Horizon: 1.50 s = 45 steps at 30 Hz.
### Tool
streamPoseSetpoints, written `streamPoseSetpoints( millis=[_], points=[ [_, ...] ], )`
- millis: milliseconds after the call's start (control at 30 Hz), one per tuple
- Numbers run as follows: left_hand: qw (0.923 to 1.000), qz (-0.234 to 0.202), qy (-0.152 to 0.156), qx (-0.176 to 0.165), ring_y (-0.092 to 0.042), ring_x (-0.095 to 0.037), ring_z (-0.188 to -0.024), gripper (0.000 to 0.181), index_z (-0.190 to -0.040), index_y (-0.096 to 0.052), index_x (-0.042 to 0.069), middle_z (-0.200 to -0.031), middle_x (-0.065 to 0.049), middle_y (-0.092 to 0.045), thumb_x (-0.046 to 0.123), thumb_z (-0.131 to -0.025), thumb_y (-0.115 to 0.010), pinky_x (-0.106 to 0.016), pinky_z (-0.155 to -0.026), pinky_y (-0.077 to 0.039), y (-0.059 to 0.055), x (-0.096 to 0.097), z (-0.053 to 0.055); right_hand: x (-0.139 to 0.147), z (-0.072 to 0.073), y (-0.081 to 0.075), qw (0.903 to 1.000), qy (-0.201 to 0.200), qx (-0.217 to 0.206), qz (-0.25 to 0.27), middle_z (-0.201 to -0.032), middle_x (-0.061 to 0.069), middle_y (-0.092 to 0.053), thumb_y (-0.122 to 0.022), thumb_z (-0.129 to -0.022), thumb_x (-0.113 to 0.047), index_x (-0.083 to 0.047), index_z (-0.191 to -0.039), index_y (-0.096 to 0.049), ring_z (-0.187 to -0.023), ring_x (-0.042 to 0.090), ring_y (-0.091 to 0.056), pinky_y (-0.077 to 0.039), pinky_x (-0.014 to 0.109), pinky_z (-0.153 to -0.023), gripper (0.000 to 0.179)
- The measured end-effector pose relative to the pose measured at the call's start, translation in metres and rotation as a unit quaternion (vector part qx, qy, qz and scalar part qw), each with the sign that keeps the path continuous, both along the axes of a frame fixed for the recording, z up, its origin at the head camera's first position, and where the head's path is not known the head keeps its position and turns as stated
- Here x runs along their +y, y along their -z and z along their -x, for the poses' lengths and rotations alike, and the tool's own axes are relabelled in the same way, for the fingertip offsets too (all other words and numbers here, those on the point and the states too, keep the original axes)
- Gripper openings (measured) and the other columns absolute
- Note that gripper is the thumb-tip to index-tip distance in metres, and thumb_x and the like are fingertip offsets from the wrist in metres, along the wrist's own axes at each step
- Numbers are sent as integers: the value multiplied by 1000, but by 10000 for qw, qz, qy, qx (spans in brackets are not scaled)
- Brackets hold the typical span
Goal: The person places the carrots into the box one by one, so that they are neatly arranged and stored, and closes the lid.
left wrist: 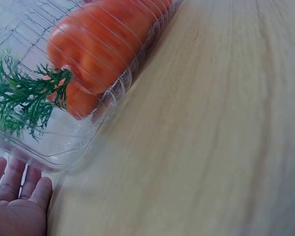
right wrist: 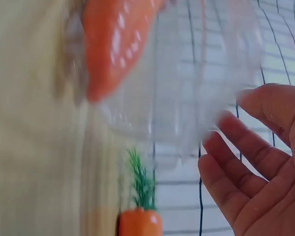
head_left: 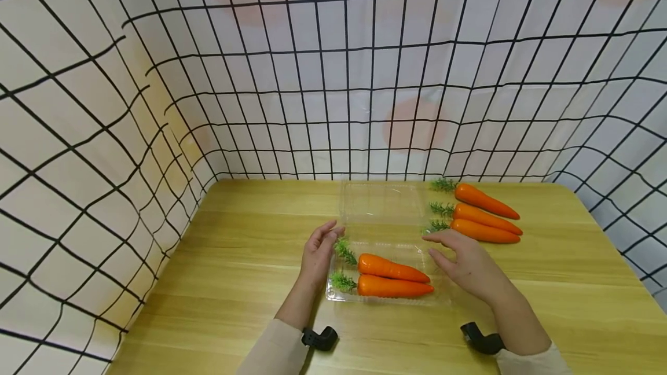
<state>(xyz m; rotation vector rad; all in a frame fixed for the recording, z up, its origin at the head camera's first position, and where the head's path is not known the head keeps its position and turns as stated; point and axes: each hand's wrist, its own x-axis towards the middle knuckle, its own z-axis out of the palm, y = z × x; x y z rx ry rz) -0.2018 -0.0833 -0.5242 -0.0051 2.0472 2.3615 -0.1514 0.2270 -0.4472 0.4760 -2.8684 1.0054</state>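
A clear plastic clamshell box [head_left: 385, 298] lies open on the table, its lid [head_left: 383, 202] folded back toward the mesh. Inside the base are two orange toy carrots, an upper one [head_left: 393, 268] and a lower one [head_left: 393, 286], their green tops to the left. My left hand [head_left: 315, 253] is at the box's left end, fingers extended along the wall; the left wrist view shows the fingers [left wrist: 32, 184] by the corner. Off the box's right end is my right hand [head_left: 471, 265], thumb and fingers apart, with nothing between them.
Three more carrots lie at the back right: a far one [head_left: 484, 200], a middle one [head_left: 487, 219] and a near one [head_left: 484, 231]. Black wire mesh [head_left: 372, 91] over white cloth walls the table's back and sides. The tabletop [head_left: 234, 259] is light wood.
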Motion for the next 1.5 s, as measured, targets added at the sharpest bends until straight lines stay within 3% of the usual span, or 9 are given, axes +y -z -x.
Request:
streamPoseSetpoints(
  millis=[167, 400, 633, 800, 1033, 1267, 1500],
  points=[
    [10000, 84, -5, 2, -55, -32, -135, 39, -143, -53, 3, -139, -19, -64, 17, -107, -50, -37, -109, -44, -1, -1, 0, 22, 5, 1, 9993, 377, -56, -3, -134, 14, -66, -63, -102, -21, -11, -135, -64, -127, 41, -59, -48, 63, -100, 34],
    [9999, 122, 10, -45, -56, -31, -135, 40, -144, -53, 5, -139, -17, -65, 18, -106, -51, -41, -112, -43, -3, -1, 0, 49, 7, 3, 9968, 773, -199, -33, -139, 18, -61, -56, -106, -32, -10, -138, -61, -125, 46, -57, -47, 66, -97, 40],
    [9999, 128, -6, -45, -57, -31, -134, 40, -144, -53, 4, -139, -17, -65, 18, -107, -52, -27, -104, -45, 0, -1, 1, 63, 14, 8, 9934, 1025, -491, -126, -146, 26, -54, -56, -105, -31, -8, -142, -57, -130, 52, -50, -43, 70, -98, 43],
    [9998, 176, -33, 4, -57, -31, -134, 39, -143, -53, 4, -138, -18, -65, 19, -107, -51, -27, -104, -45, 1, -2, 1, 67, 19, 14, 9937, 1016, -443, -183, -148, 27, -51, -57, -105, -32, -8, -141, -58, -133, 55, -45, -39, 73, -100, 44],
    [9998, 202, -28, -33, -58, -29, -132, 39, -143, -54, 6, -138, -16, -66, 20, -107, -53, -23, -101, -45, 0, -2, 0, 81, 24, 25, 9945, 1022, 59, -240, -140, 30, -56, -61, -102, -23, -2, -136, -60, -130, 55, -46, -38, 71, -100, 40],
    [9997, 217, -95, -44, -59, -28, -130, 38, -142, -55, 5, -137, -17, -66, 19, -107, -52, -21, -97, -46, -1, -2, 0, 99, 36, 33, 9945, 889, -46, -559, -139, 34, -55, -63, -100, -21, 4, -137, -57, -129, 59, -43, -35, 73, -102, 45],
    [9996, 240, -113, 9, -60, -27, -129, 40, -143, -54, 3, -137, -18, -66, 20, -107, -53, -20, -95, -46, -1, -1, 0, 114, 51, 35, 9944, 528, -180, -898, -138, 33, -56, -66, -97, -24, 5, -137, -57, -125, 57, -49, -40, 71, -99, 50]
  ],
)
